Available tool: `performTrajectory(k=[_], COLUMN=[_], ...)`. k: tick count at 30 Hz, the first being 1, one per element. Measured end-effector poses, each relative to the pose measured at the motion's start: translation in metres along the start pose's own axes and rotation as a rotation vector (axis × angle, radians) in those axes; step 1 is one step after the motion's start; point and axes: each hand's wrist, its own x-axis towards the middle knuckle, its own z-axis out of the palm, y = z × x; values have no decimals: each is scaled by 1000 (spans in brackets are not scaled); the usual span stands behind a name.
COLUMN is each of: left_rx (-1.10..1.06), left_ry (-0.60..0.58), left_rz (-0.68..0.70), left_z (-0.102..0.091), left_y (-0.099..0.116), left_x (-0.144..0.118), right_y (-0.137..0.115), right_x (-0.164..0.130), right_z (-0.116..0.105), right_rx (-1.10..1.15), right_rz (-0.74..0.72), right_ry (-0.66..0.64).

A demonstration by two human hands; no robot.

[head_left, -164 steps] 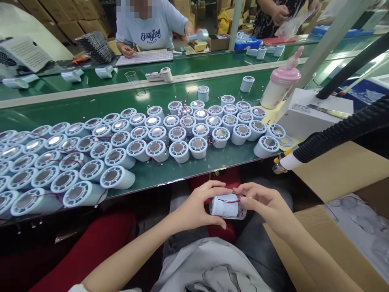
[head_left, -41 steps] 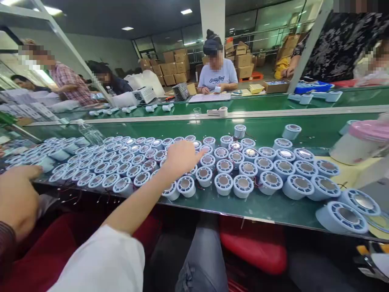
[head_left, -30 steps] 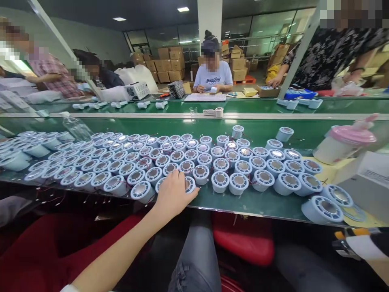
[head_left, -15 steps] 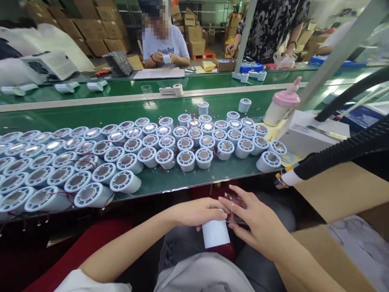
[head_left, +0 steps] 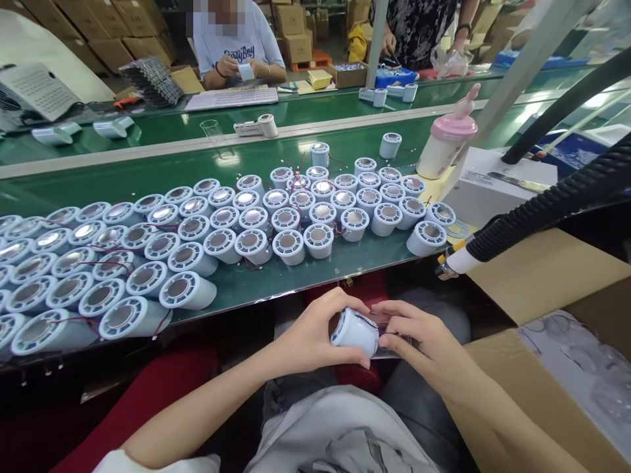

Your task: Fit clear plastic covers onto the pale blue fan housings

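Closest in, above the lap, the left hand [head_left: 315, 335] was curled around a pale blue cylindrical unit [head_left: 355, 330], thumb below and fingers over its top, clamped on it. The right hand [head_left: 419, 341] met it from the other side, fingertips pinched on a clear plastic bag [head_left: 389, 341] that sat against the unit's far end; how much of the unit was already inside could not be made out. Judging from that, the step in hand was sleeving the unit into the bag. The next move would call for the bag mouth held wide and the unit pushed straight along its axis, with its thin red wire kept from snagging.

Just to the right stood an open cardboard box [head_left: 542, 276] with bagged pieces showing inside. A black corrugated hose [head_left: 547, 213] ended in a white nozzle near the box's corner.

Beyond the hands, the green conveyor belt [head_left: 276, 282] carried a dense crowd of like units [head_left: 288, 244], most standing on end with their grilled faces up, a few lying on their sides at the near edge. A pink-lidded bottle [head_left: 446, 148] stood at the right end beside a white box [head_left: 493, 184].

Across the line, another person [head_left: 236, 46] in a light shirt sat holding a small pale part in both hands
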Motion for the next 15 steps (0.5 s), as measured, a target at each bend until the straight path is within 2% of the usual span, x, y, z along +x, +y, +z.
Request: performTrajectory(k=[3, 5, 8, 11, 13, 15], left_rx=[5, 35, 52, -26, -156, -351], left_ry=[40, 47, 21, -26, -23, -14], left_rz=[96, 164, 191, 144, 62, -40], left_z=[7, 12, 16, 17, 18, 20], left_y=[-10, -15, -18, -15, -12, -11], left_x=[-2, -3, -3, -4, -4, -5], right_y=[-3, -5, -4, 3, 7, 10], right_x=[-3, -4, -3, -1, 0, -2], right_z=[1, 0, -3, -5, -6, -7], right_rx=[121, 231, 350, 496, 582, 535], right_rz=[22, 88, 172, 205, 190, 123], right_ry=[57, 106, 171, 188, 185, 146])
